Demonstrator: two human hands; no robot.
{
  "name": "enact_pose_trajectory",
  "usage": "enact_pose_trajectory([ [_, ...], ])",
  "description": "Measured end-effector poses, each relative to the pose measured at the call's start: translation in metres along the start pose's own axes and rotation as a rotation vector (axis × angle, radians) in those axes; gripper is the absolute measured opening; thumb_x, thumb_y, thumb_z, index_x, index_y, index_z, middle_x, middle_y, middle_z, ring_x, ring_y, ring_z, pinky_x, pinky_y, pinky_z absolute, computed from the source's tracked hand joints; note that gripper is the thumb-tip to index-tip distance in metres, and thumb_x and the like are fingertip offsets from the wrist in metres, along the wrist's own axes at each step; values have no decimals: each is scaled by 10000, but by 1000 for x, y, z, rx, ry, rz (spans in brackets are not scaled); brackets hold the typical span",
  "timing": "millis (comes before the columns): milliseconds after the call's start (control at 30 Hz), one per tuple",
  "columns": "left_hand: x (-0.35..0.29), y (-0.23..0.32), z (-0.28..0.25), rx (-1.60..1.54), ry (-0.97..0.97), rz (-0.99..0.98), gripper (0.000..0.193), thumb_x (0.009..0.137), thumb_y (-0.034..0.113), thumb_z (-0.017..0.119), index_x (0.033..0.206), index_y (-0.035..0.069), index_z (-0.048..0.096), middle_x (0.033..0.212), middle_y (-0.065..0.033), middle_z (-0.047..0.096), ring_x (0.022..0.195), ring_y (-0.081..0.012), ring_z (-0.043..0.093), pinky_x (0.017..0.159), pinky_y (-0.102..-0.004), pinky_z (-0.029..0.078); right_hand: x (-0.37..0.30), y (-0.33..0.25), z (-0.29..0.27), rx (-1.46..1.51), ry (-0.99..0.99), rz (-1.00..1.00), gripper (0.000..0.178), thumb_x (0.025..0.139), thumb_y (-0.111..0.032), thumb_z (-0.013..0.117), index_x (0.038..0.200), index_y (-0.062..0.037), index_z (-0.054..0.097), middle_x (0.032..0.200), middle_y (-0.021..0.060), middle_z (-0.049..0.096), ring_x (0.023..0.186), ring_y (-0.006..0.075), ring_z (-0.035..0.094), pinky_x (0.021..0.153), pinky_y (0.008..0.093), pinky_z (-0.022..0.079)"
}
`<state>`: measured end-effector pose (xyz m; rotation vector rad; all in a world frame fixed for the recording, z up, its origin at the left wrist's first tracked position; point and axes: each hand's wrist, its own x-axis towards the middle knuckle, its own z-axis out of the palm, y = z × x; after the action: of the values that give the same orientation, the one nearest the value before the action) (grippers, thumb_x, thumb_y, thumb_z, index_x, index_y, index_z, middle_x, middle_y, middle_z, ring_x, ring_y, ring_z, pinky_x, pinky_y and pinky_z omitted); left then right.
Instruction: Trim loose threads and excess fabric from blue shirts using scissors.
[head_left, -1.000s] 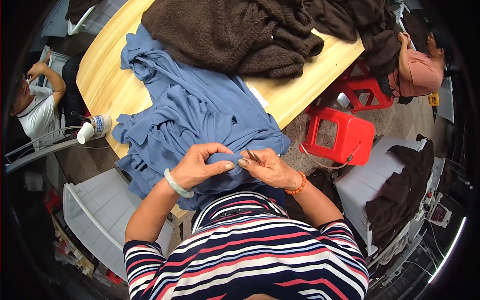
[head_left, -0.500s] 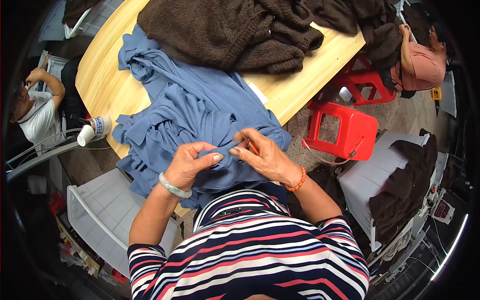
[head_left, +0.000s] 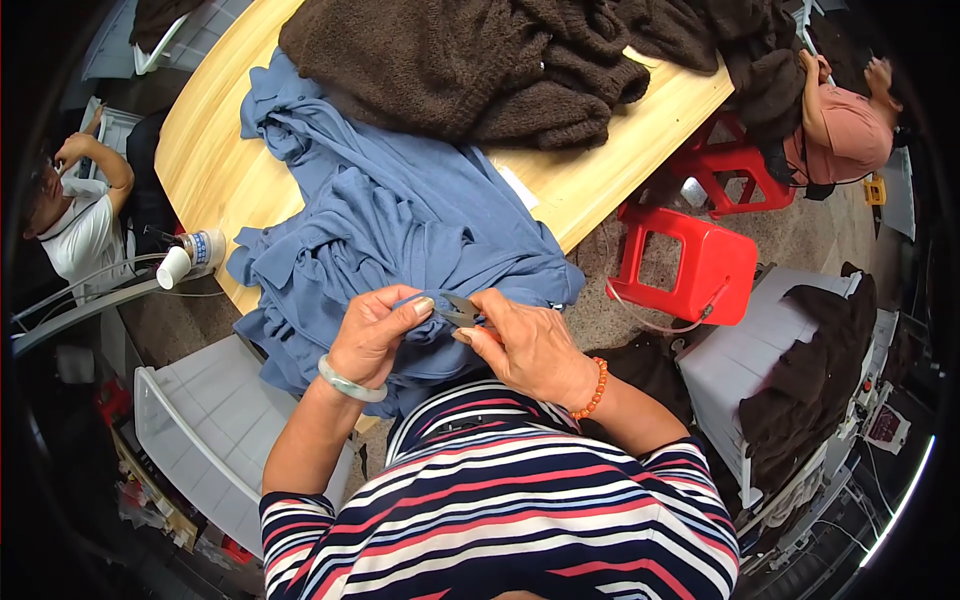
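Note:
A blue knit garment (head_left: pixel 390 225) lies bunched over the near part of the table and hangs toward my lap. My left hand (head_left: pixel 375 330), with a pale bangle at the wrist, pinches a bit of its cloth between thumb and forefinger. In my right hand (head_left: pixel 532 345), which wears an orange bead bracelet, is a pair of thread snips (head_left: pixel 460 308). Their dark blades point left, right at the pinched cloth by my left fingertips. My right fingers hide the snips' handles.
Dark brown knitwear (head_left: pixel 460 70) is heaped at the back of the wooden table (head_left: pixel 225 165). A white cup (head_left: pixel 174 268) is at its left edge. Red stools (head_left: pixel 690 265) stand at the right, near a grey bin (head_left: pixel 745 350) with brown cloth. Two people sit farther off, left and right.
My right hand has turned, and the snips' blades now reach to the cloth at my left fingertips. The left hand keeps its pinch with little movement.

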<state>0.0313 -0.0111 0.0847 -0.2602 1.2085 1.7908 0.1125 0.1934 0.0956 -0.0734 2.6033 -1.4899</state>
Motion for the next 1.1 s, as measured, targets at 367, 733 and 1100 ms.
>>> enact_pose_trajectory([
  [367,1,-3,-1,-26,6,-2,151,891,81,645,1004,-17,625,914,-62,685,819,-85,632,781,-215,487,3,7,0,-48,-23,-43,212,927,-247,585,947,-62,483,685,132,599,609,338,616,520,444,458],
  [733,4,-4,-1,-34,18,7,159,892,76,638,1019,-18,620,921,-48,676,833,-71,622,780,-203,480,2,9,2,-22,-20,-17,257,905,-282,622,991,-68,509,620,129,594,589,351,615,509,443,456],
  [1100,7,-3,5,119,0,42,163,895,101,671,1012,-11,650,911,-13,677,811,-42,595,752,-179,463,15,24,11,615,-27,253,205,864,-110,716,966,-1,575,753,-66,500,708,8,419,599,185,359],
])
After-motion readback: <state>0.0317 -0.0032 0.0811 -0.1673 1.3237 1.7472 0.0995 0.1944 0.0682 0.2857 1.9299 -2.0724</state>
